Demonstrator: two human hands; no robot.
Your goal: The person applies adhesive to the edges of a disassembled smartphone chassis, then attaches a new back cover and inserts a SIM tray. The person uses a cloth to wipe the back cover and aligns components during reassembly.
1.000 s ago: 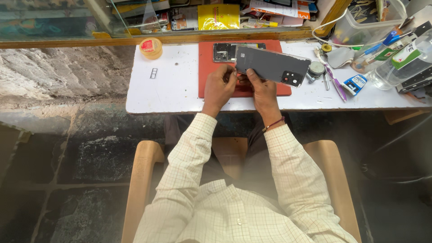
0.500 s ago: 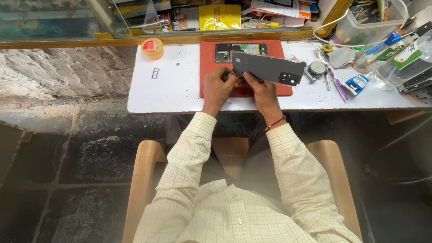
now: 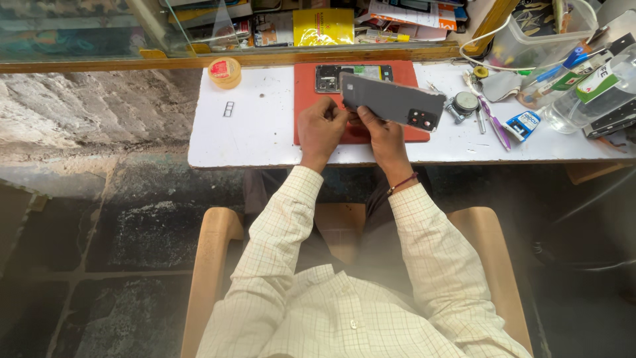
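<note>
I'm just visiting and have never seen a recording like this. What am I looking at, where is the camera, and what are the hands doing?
No machine here: a person wears a camera on the head, looking down at their own arms. The left hand and right hand together hold a dark grey phone back cover above a red rectangular work mat. An opened phone body lies on the mat. On the white table stand a small round yellow tin and a purple pen.

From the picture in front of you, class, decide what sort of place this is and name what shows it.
Probably a phone repair bench: both hands hold a grey phone back cover, an opened phone lies on the red mat, and small tools lie beside it.
</note>
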